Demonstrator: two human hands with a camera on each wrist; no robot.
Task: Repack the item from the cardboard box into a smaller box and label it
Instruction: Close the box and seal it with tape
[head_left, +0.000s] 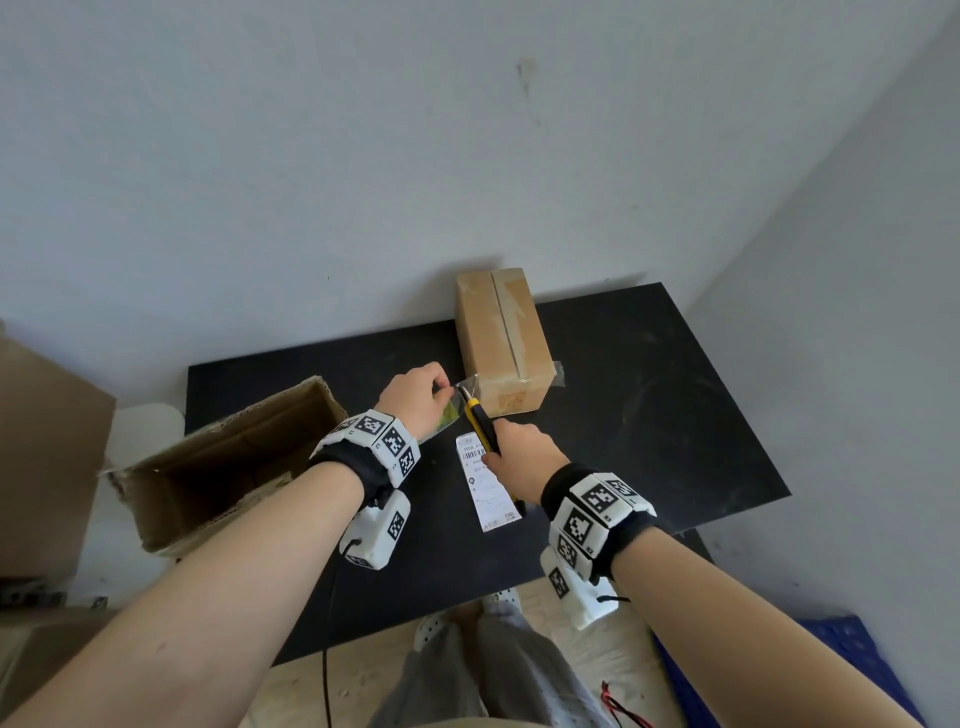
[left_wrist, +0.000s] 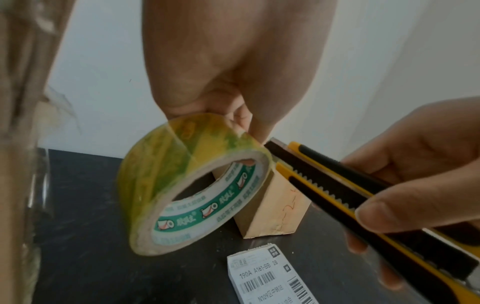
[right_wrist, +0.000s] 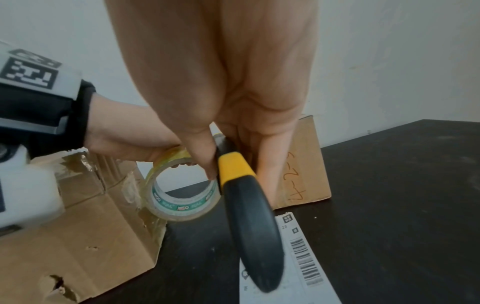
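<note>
A small closed cardboard box, taped along its top seam, stands at the back of the black table. My left hand grips a roll of clear tape just in front of the box, with a strip of tape stretched to the box's near end. My right hand grips a yellow and black utility knife, its tip at the strip beside the roll. A white shipping label lies flat on the table under my right hand.
A larger open cardboard box sits at the table's left edge, empty as far as I can see. More cardboard stands off to the far left. The wall runs directly behind the small box.
</note>
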